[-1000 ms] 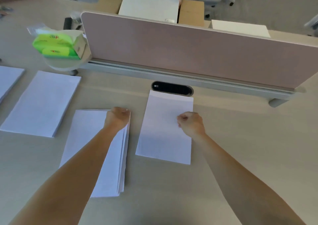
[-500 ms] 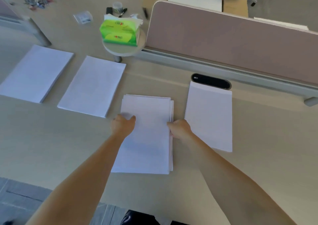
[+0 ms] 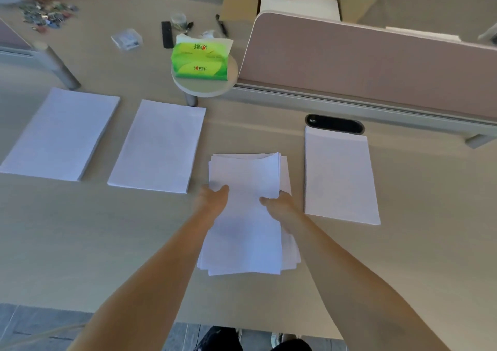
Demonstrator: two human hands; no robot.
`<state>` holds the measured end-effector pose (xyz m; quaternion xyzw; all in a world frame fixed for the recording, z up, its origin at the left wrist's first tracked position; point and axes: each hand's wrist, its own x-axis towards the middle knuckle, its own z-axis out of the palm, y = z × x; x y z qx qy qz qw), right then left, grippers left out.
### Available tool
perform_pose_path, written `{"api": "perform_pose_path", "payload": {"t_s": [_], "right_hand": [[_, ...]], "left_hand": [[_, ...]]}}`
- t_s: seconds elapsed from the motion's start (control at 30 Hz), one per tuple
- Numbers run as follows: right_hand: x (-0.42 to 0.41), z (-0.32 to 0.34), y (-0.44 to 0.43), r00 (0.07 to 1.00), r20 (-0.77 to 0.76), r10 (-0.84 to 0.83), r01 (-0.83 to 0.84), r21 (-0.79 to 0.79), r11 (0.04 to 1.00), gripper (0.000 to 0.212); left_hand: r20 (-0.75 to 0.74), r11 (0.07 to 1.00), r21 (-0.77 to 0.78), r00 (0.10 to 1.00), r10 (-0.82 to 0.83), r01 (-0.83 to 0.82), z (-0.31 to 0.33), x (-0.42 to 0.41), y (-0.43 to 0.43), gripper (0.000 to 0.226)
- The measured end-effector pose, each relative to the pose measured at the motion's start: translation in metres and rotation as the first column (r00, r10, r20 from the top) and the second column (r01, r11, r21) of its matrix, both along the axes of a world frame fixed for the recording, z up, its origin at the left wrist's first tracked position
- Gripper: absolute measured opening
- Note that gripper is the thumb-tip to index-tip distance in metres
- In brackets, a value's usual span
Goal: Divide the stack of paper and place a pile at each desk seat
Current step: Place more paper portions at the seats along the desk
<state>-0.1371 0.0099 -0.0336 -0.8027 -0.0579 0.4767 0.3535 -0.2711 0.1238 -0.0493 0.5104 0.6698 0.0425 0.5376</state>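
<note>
The left hand (image 3: 212, 201) and right hand (image 3: 281, 207) pinched the stack (image 3: 244, 243) lying between their fingers (image 3: 224, 189) on the worktop (image 3: 403, 256). Dividing seemed underway; next called for lifting a portion clear toward a seat.

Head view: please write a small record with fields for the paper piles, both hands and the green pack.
held paper: loose stack, sheets uneven, lying on the desk
left hand: grips the stack's left edge
right hand: grips its right edge
neat piles: far-left pile, second pile, right pile, all flat and apart
green pack: tissue pack on a round stand
</note>
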Motion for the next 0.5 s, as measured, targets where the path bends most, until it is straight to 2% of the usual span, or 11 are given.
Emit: {"api": "perform_pose_path", "payload": {"t_s": [0.1,0.2,0.3,0.37,0.43,0.5], "right_hand": [[-0.003,-0.002,-0.002,0.992,-0.067,-0.105,0.111,0.082,0.990,0.022],[0.000,0.008,-0.007,0.988,-0.117,-0.101,0.120,0.162,0.979,0.019],[0.006,0.025,-0.011,0.980,-0.140,-0.143,0.175,0.248,0.953,0.020],[0.010,0.041,-0.015,0.980,-0.138,-0.146,0.183,0.309,0.933,0.017],[0.015,0.061,-0.020,0.985,-0.108,-0.135,0.166,0.372,0.913,0.024],[0.021,0.086,-0.027,0.992,-0.048,-0.119,0.128,0.441,0.888,0.022]], "left_hand": [[0.004,0.999,0.045,1.000,0.027,-0.027,0.001,-0.007,0.005,0.051],[0.035,0.998,-0.006,0.997,0.064,-0.064,0.004,-0.013,0.007,0.081],[0.038,0.999,0.023,0.998,0.044,-0.045,0.015,-0.018,0.008,0.075],[0.084,1.000,-0.010,0.996,0.029,-0.028,0.029,-0.021,0.010,0.075],[0.170,0.999,-0.032,0.985,0.012,-0.007,0.045,-0.022,0.014,0.078],[0.295,0.996,-0.040,0.954,-0.062,0.077,0.064,-0.020,0.015,0.083]]}}
